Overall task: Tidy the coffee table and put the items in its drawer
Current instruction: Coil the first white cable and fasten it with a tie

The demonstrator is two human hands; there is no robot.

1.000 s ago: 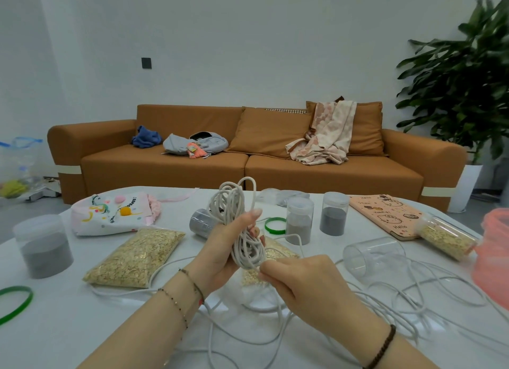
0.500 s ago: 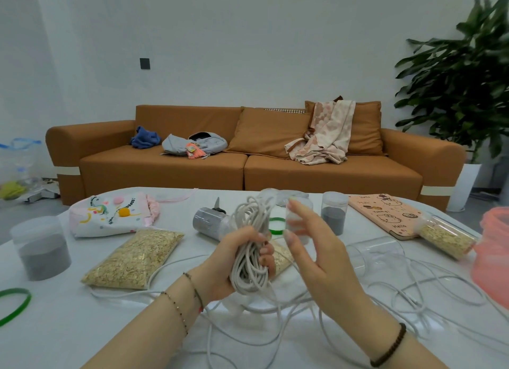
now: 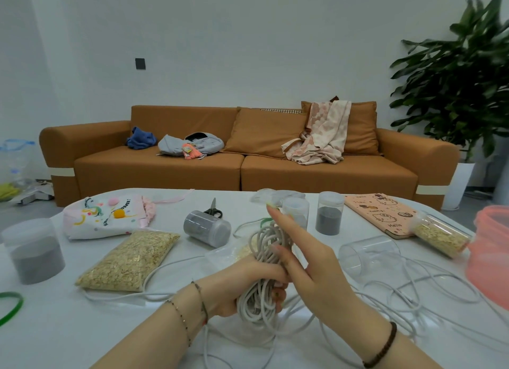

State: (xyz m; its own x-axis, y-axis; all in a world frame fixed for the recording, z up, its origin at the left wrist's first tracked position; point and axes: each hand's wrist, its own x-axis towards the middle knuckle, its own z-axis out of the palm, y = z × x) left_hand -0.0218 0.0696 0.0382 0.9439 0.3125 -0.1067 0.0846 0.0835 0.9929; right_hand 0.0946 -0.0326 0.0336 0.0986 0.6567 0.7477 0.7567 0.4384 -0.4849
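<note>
Left hand (image 3: pixel 245 284) clenched round a coiled bundle of white round cord (image 3: pixel 265 244), held upright at lower centre of the frame, above the white coffee table (image 3: pixel 68 330). Right hand (image 3: pixel 314 269) is released: fingers straight, index pointing up, thumb side against the bundle. The rest of the cord trails in loose loops over the table, lower right.

On the table:
- Clear bag of oat flakes (image 3: pixel 129 261), left of centre.
- Clear plastic jar of grey powder lying on its side (image 3: pixel 206 228), with black-handled scissors (image 3: pixel 213 210) just behind it.
- White drawstring pouch with coloured print (image 3: pixel 104 217), lettering too small to read.
- Upright clear jar of grey powder (image 3: pixel 329 213), centre right.
- Pink notebook (image 3: pixel 382 211), "Hello" readable twice on the cover beside cartoon figures.
- Empty clear cylinder on its side (image 3: pixel 369 254), right of the hands.
- Green ring (image 3: pixel 11 305), lower left edge.
</note>
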